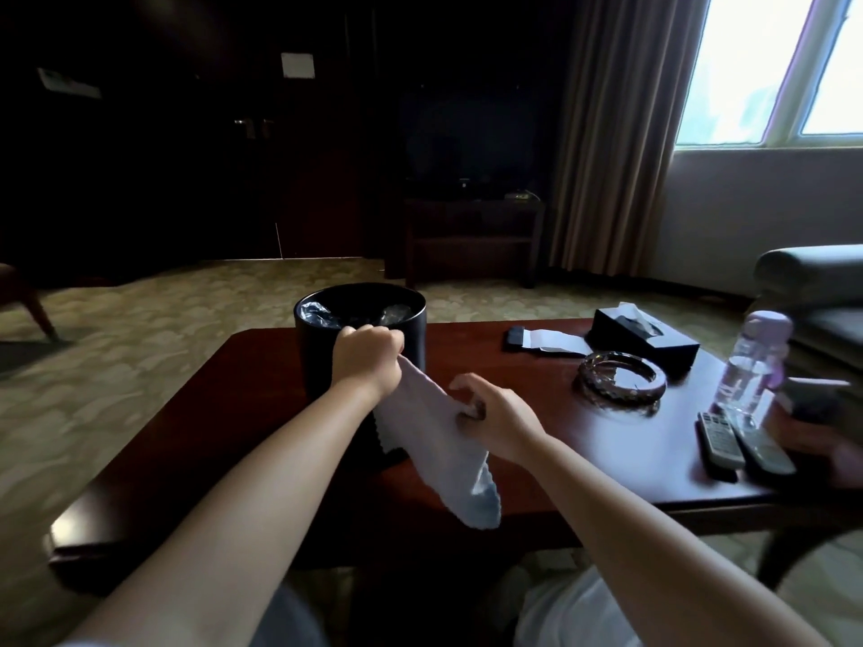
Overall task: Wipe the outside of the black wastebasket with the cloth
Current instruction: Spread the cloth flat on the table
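A: From the head view, where is the bin?

B: The bin (359, 338) stands upright on the desk (537, 450), toward its far left part, with a clear liner showing inside the rim. Standing up on the desk, its outer wall is probably easier to reach than it would be on the floor.

A: And the cloth?

B: The cloth (434, 441) is stretched between both hands in front of the bin's near wall, its lower end hanging loose over the desk. My guess is it is being pulled out flat or folded before it goes against the wall; wiping does not look begun.

A: How are the hands set?

B: The left hand (366, 361) is raised near the rim, fingers curled tight and pinching the cloth's upper corner. The right hand (495, 415) sits lower and nearer, fingers (469, 389) bent and gripping the cloth's edge. Both forearms reach forward from the bottom of the frame, the left one farther out.

A: Anything else on the desk?

B: Well off to the right: a tissue box (642, 336), a glass ashtray (621, 380), a bottle (752, 366) and two remotes (742, 443). None is close to the bin, so they should not get in the way.
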The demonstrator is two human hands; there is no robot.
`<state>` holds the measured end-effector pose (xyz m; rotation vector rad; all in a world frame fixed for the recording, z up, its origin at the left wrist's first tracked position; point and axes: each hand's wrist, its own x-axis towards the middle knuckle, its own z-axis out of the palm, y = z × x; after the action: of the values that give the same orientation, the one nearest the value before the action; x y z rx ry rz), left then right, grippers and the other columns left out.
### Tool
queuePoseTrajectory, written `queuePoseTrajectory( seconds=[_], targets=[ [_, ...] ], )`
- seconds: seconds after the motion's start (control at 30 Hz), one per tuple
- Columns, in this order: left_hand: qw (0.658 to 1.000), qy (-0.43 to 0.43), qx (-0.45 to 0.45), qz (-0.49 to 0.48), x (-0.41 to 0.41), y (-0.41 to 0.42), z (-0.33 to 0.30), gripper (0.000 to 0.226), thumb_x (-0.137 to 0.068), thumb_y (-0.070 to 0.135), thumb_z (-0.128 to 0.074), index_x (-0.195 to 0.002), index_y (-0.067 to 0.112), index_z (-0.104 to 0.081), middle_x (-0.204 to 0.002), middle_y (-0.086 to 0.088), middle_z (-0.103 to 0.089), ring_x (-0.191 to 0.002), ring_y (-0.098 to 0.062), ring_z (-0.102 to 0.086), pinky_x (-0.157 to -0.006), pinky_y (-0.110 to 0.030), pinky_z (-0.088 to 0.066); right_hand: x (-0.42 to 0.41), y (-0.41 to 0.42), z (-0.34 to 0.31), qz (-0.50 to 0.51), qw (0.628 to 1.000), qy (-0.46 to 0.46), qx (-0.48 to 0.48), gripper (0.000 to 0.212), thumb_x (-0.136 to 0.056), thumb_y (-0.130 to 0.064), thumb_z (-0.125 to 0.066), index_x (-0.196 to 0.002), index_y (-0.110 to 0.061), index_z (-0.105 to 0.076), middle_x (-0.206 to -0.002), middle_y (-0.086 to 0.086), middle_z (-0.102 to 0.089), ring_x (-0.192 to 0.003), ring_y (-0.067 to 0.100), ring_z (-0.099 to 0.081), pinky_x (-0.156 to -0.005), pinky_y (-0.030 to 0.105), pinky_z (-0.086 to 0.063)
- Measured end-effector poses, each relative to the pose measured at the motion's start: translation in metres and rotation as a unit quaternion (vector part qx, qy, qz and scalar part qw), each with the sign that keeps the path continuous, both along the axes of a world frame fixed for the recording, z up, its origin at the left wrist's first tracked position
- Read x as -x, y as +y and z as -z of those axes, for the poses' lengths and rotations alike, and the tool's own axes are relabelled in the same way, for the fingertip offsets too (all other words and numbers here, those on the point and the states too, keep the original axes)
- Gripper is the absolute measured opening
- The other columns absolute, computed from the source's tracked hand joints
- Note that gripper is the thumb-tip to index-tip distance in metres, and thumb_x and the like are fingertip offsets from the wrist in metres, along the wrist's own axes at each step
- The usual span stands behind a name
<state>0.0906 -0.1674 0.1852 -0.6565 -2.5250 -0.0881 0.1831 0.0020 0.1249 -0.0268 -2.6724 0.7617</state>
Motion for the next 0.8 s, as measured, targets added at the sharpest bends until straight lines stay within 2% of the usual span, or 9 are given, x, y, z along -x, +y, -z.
queuePoseTrajectory(
  seconds=[0.03,0.1,0.17,0.23,0.37,0.47,0.57,0.7,0.8],
  targets=[
    [1.000,-0.002,-0.008,-0.008,0.001,-0.003,-0.003,0.024,-0.085,0.008,-0.047,-0.098,0.019,-0.064,-0.102,-0.002,-0.066,-0.102,-0.024,-0.057,-0.089,-0.035,-0.036,-0.002,0.004,-0.001,0.002,0.999,-0.018,-0.032,0.005,-0.079,-0.025,-0.060,-0.077,-0.023,-0.057,-0.061,-0.004,-0.052,-0.065,0.021,-0.051,-0.054,0.029,-0.040],
    [1.000,-0.011,-0.019,-0.020,0.000,-0.008,-0.008,0.025,-0.084,0.006,-0.046,-0.097,0.018,-0.064,-0.101,-0.003,-0.065,-0.100,-0.024,-0.057,-0.089,-0.035,-0.037,-0.003,0.015,-0.002,0.018,0.994,-0.062,-0.084,0.031,-0.082,-0.033,-0.061,-0.059,-0.015,-0.050,-0.060,-0.002,-0.049,-0.067,0.023,-0.051,-0.054,0.030,-0.039],
    [0.999,-0.018,-0.015,-0.026,-0.003,-0.010,-0.013,0.027,-0.083,0.004,-0.046,-0.097,0.018,-0.064,-0.101,-0.003,-0.065,-0.098,-0.024,-0.057,-0.089,-0.035,-0.037,-0.004,0.028,-0.001,0.030,0.993,-0.079,-0.080,0.030,-0.081,-0.035,-0.064,-0.059,-0.016,-0.055,-0.070,-0.002,-0.053,-0.075,0.021,-0.056,-0.065,0.032,-0.045],
    [0.999,-0.026,-0.014,-0.030,-0.007,-0.012,-0.016,0.028,-0.083,0.004,-0.045,-0.099,0.017,-0.064,-0.102,-0.004,-0.065,-0.097,-0.025,-0.058,-0.089,-0.035,-0.039,-0.006,0.039,0.001,0.035,0.996,-0.066,-0.053,0.026,-0.079,-0.032,-0.068,-0.058,-0.018,-0.058,-0.072,-0.004,-0.049,-0.078,0.015,-0.053,-0.069,0.030,-0.045],
    [0.998,-0.035,-0.021,-0.038,-0.014,-0.015,-0.017,0.028,-0.084,0.007,-0.046,-0.102,0.015,-0.065,-0.105,-0.005,-0.065,-0.098,-0.027,-0.059,-0.086,-0.032,-0.039,-0.015,0.055,0.006,0.103,0.990,-0.011,0.099,0.015,-0.078,-0.026,-0.071,-0.067,-0.017,-0.064,-0.076,-0.006,-0.050,-0.072,0.011,-0.050,-0.064,0.025,-0.035],
    [0.999,-0.038,-0.021,-0.030,-0.018,-0.016,-0.012,0.026,-0.085,0.011,-0.047,-0.102,0.016,-0.066,-0.105,-0.004,-0.066,-0.098,-0.025,-0.059,-0.087,-0.032,-0.038,-0.021,0.062,0.004,0.126,0.971,0.052,0.195,0.025,-0.077,-0.022,-0.071,-0.059,-0.011,-0.058,-0.058,-0.004,-0.048,-0.059,0.013,-0.044,-0.055,0.029,-0.030],
    [0.998,-0.058,-0.014,-0.007,-0.024,-0.010,-0.010,0.025,-0.087,0.016,-0.047,-0.103,0.017,-0.066,-0.104,-0.004,-0.066,-0.098,-0.024,-0.060,-0.088,-0.032,-0.037,-0.029,0.062,-0.008,0.132,0.938,0.107,0.302,0.016,-0.080,-0.016,-0.069,-0.064,-0.014,-0.065,-0.054,-0.003,-0.053,-0.055,0.011,-0.043,-0.053,0.027,-0.030],
    [0.997,-0.081,-0.016,0.010,-0.034,0.000,-0.018,0.028,-0.088,0.015,-0.046,-0.107,0.018,-0.066,-0.108,-0.005,-0.066,-0.101,-0.025,-0.059,-0.084,-0.030,-0.039,-0.038,0.068,-0.021,0.142,0.904,0.124,0.384,0.008,-0.080,-0.010,-0.067,-0.073,-0.012,-0.067,-0.058,0.001,-0.059,-0.050,0.015,-0.049,-0.048,0.024,-0.038],
    [0.995,-0.101,-0.017,0.014,-0.037,0.008,-0.022,0.028,-0.088,0.015,-0.045,-0.107,0.019,-0.065,-0.110,-0.004,-0.065,-0.101,-0.025,-0.059,-0.080,-0.029,-0.040,-0.044,0.076,-0.028,0.125,0.894,0.104,0.417,0.002,-0.081,-0.008,-0.067,-0.081,-0.009,-0.067,-0.056,-0.001,-0.058,-0.042,0.011,-0.045,-0.040,0.018,-0.035]
  ],
)
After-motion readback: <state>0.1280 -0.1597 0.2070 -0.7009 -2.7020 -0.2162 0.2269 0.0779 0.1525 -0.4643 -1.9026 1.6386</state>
